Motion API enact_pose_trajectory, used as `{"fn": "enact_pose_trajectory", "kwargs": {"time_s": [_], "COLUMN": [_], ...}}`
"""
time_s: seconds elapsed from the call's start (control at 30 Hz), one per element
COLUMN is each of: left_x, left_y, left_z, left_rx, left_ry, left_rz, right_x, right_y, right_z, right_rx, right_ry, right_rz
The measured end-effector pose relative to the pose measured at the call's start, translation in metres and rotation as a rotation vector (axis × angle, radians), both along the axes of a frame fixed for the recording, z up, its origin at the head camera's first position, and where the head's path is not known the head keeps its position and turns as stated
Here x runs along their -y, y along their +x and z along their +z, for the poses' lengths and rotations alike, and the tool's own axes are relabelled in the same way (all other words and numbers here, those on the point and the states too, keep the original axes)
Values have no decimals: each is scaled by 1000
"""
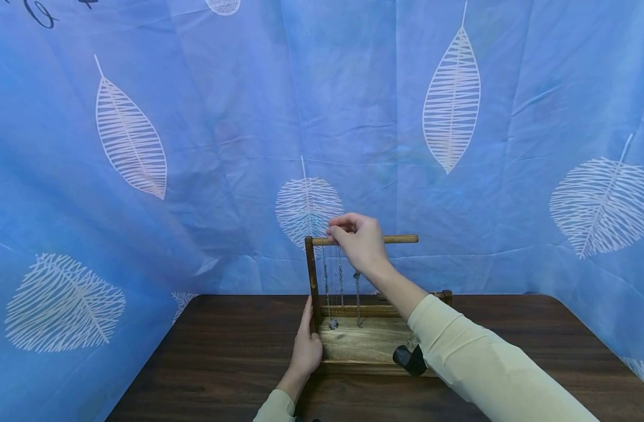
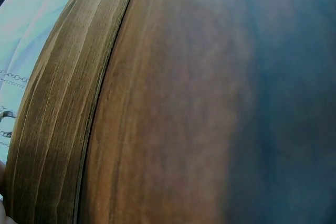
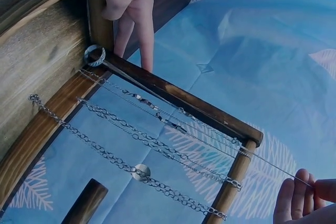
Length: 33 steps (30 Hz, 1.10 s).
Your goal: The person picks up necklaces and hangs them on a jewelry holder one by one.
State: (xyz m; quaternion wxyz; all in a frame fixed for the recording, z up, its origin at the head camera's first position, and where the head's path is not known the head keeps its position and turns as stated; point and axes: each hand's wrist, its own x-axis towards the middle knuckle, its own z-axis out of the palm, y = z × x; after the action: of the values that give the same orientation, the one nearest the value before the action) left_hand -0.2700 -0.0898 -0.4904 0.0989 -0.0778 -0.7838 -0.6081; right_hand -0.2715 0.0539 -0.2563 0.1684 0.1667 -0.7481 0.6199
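A wooden jewelry stand (image 1: pixel 364 368) has a left post (image 1: pixel 312 275) and a top bar (image 1: pixel 401 239). My left hand (image 1: pixel 306 351) touches the stand's left side, its fingers (image 3: pixel 146 51) straight along the post in the right wrist view. Above the bar's left part, my right hand (image 1: pixel 360 240) pinches the end of a thin necklace (image 3: pixel 278 168). From those fingertips the necklace runs past the bar, down to a ring-shaped pendant (image 3: pixel 95 55) near the post's foot. Several other silver chains (image 3: pixel 110 156) hang over the bar, one bearing a round disc (image 3: pixel 141 171).
The stand rests on a dark wooden table (image 1: pixel 206 351). A blue cloth with white leaf prints (image 1: pixel 237 176) hangs behind and at the sides. The bar's right end juts out freely. A short wooden piece (image 3: pixel 86 203) shows below the chains.
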Motion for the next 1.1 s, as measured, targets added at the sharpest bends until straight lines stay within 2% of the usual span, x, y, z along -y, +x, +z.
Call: {"fn": "enact_pose_trajectory", "kwargs": {"time_s": [0.53,1.1], "left_x": [0,0], "left_y": [-1,-1], "left_z": [-2,-3], "left_rx": [-3,15], "left_ry": [3,15], "left_rz": [13,-7], "right_x": [-23,-49], "right_y": [-3,-8], "right_z": [-2,-11], "right_rx": [-17,37], "right_ry": [41,49], "right_rz": [-42,-88]}}
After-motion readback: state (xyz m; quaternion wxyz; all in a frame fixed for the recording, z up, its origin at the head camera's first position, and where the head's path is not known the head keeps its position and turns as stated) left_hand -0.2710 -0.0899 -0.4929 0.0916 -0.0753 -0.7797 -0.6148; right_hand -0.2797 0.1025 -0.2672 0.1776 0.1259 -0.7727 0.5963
